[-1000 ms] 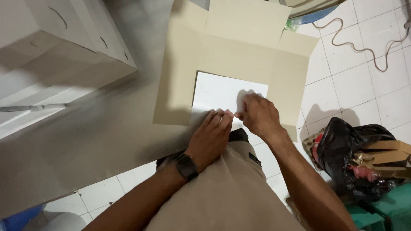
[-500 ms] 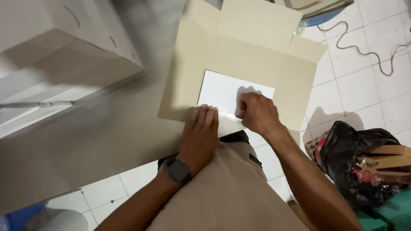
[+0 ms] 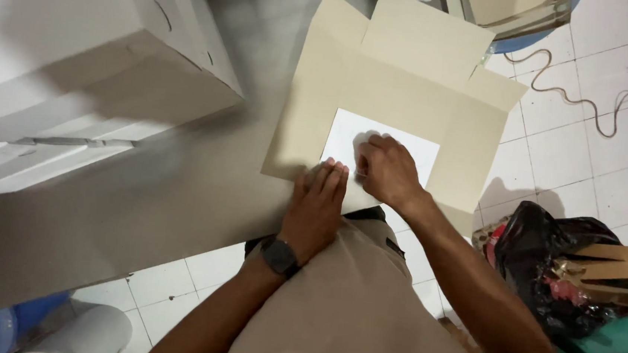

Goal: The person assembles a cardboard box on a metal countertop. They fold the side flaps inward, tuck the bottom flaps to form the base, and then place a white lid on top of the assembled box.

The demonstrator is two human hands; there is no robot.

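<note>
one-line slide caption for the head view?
Both bare hands, left hand and right hand, press a white paper sheet onto flat tan cardboard.

From where I'm watching, the left hand (image 3: 316, 210) slides up off the near edge and now lies flat on the cardboard sheet (image 3: 404, 79). The right hand (image 3: 387, 171) creeps further onto the white paper (image 3: 413, 145), fingers curled down on it.
</note>
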